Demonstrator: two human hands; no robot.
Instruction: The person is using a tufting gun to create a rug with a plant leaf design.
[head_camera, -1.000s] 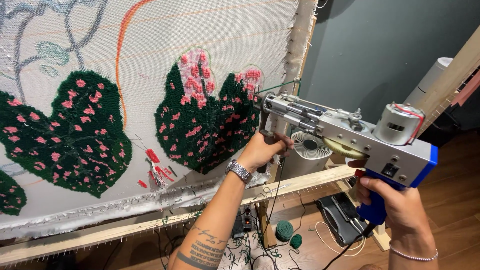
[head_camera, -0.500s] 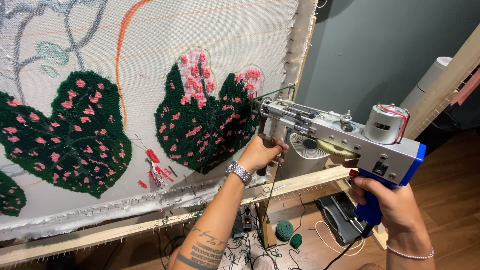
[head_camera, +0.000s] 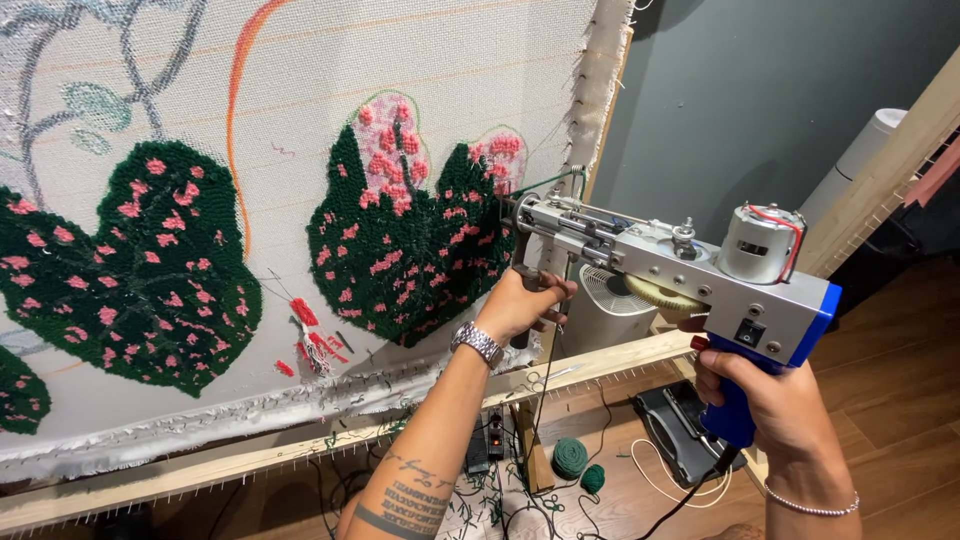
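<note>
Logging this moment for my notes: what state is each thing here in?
Tufting gun: held level, tip against the cloth.
Left hand: closed on the gun's front handle.
Right hand: closed on the blue rear grip.
Cloth: stretched on the wooden frame, partly tufted.
Right leaf: mostly filled with green and pink.
Left leaf: fully filled.
Green yarn balls: lying on the floor.

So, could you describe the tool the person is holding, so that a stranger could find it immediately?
Start at the stretched cloth on the wooden frame. At its right edge, both hands hold a tufting gun. It is the only metal tool: silver body, blue handle, round motor on top.
</note>
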